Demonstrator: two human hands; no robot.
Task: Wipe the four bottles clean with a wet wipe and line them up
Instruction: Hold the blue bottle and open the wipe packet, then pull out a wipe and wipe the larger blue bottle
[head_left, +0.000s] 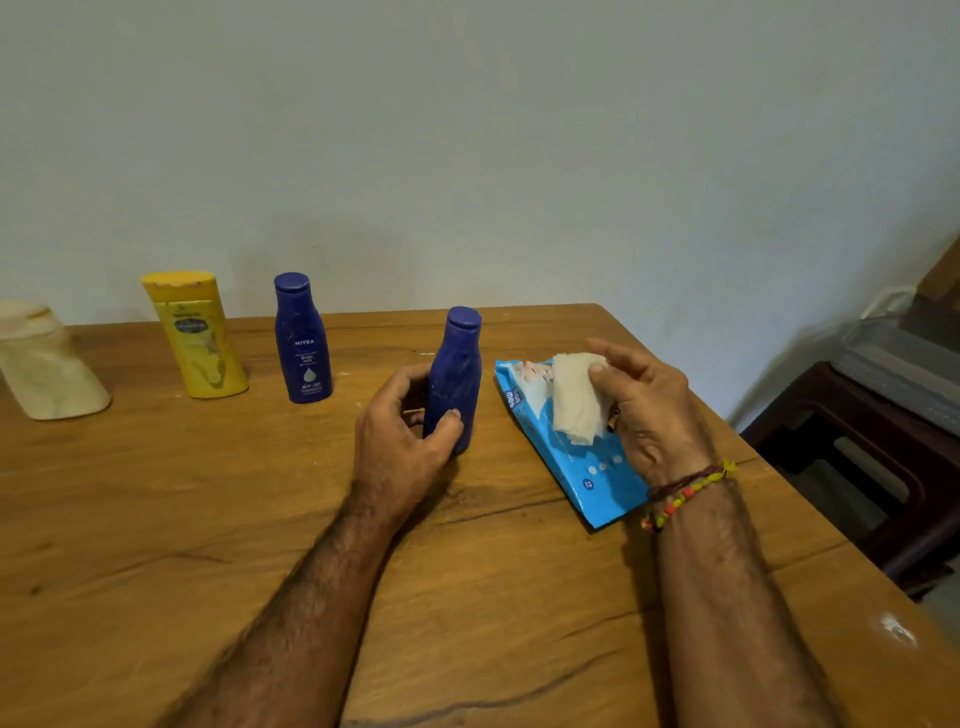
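head view: left hand (402, 423) curls round the lower body of a blue bottle (453, 376), upright near the tabletop's middle, cap up, long axis vertical. right hand (644, 402) pinches a wipe (577, 397) over the pack (566, 447), toward the right edge. the bottle looks light, stiff and smooth (likely slick once wet), so a grip low on the body suits it. a second blue bottle (303, 340), a yellow one (196, 335) and a cream one (44, 364) stand along the far edge.

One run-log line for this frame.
left hand: grips blue bottle | right hand: holds wipe | wipe pack: on table | wiping: not begun
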